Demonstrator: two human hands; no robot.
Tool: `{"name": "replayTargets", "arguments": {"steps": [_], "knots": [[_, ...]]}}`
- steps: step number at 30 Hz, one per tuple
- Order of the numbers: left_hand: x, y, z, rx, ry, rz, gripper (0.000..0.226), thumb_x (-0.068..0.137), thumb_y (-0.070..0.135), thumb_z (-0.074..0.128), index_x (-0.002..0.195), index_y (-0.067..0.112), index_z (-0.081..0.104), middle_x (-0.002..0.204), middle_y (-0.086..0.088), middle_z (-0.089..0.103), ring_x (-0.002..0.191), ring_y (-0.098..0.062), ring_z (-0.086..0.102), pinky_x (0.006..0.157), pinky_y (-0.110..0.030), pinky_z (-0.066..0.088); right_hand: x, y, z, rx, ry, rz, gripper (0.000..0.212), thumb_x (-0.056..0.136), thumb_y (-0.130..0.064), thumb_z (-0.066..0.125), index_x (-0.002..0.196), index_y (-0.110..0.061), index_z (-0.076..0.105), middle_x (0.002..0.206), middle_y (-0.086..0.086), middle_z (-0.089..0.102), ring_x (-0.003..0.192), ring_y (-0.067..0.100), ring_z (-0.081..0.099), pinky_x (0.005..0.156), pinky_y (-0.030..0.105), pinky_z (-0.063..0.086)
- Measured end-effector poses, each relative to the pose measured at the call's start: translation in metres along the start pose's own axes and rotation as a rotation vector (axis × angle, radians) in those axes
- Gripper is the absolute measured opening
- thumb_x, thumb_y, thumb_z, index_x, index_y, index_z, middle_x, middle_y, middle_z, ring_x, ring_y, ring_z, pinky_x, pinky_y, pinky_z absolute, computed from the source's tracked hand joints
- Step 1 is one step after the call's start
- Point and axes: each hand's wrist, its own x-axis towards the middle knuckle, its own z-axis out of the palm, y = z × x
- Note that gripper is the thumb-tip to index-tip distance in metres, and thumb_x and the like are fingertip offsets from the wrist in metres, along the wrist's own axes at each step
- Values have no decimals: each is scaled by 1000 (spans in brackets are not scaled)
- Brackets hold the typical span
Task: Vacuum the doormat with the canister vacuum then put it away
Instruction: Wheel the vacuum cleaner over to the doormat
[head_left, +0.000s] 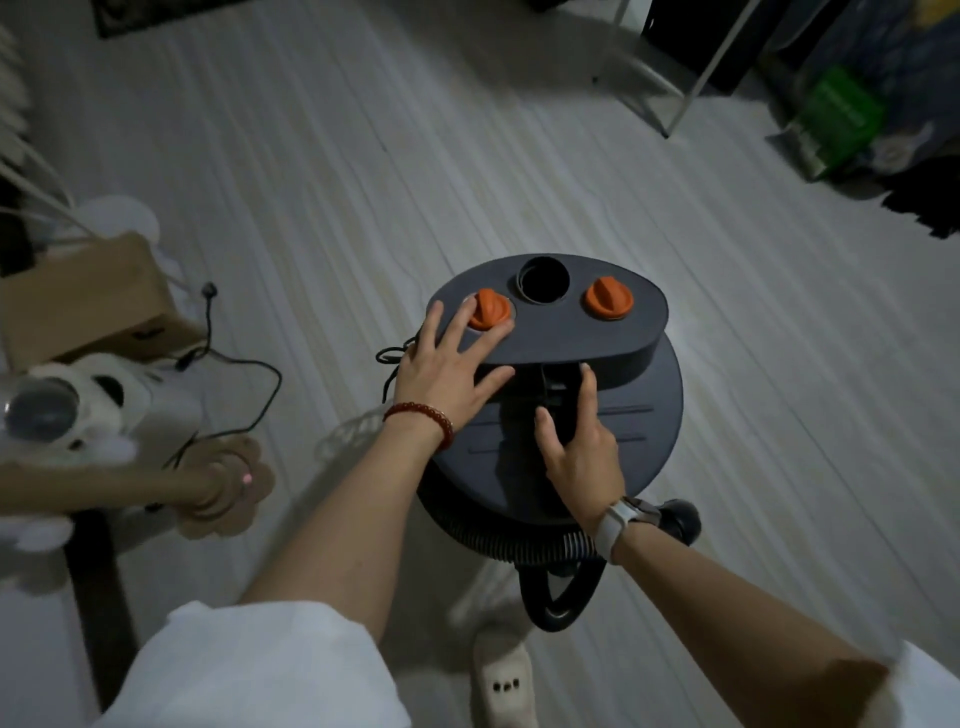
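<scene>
The dark grey canister vacuum (634, 405) stands on the pale floor in the middle of the view. Its raised top panel carries two orange knobs (609, 299) and a round black port (544, 280). My left hand (447, 364) lies flat on the panel's left end, fingers spread around the left orange knob (488, 307). My right hand (579, 447) rests on the lid, its forefinger and thumb reaching into the slot under the panel. A ribbed black hose (524, 545) coils around the canister's near side. The dark doormat (156, 15) lies at the top left edge.
A black power cord (249, 395) trails over the floor at left beside a cardboard box (88, 296) and a plush toy (67, 410). White rack legs (691, 88) and a green bag (836, 119) stand at top right. My slippered foot (501, 675) is just below the vacuum.
</scene>
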Motion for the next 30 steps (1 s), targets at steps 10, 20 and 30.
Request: {"name": "replayTargets", "arguments": {"steps": [10, 20, 30], "knots": [[221, -42, -88, -46, 37, 7, 55, 92, 57, 34, 143, 49, 16, 157, 7, -3, 143, -26, -11, 112, -53, 20, 239, -62, 11, 6, -27, 32, 69, 92, -34, 48, 147, -22, 9, 105, 17, 66, 82, 32, 64, 72, 38, 50], [461, -80, -182, -93, 99, -88, 55, 92, 56, 33, 142, 50, 13, 157, 6, -5, 142, -27, -12, 111, -53, 21, 514, -128, 9, -57, -80, -67, 67, 92, -35, 48, 147, -23, 10, 110, 20, 65, 94, 36, 62, 78, 43, 49], [681, -140, -280, -138, 200, -297, 56, 92, 52, 37, 144, 46, 15, 158, 2, -2, 142, -29, -9, 116, -46, 13, 782, -208, 31, -127, -232, -242, 69, 93, -41, 42, 147, -25, 2, 114, 16, 63, 98, 37, 60, 80, 46, 49]]}}
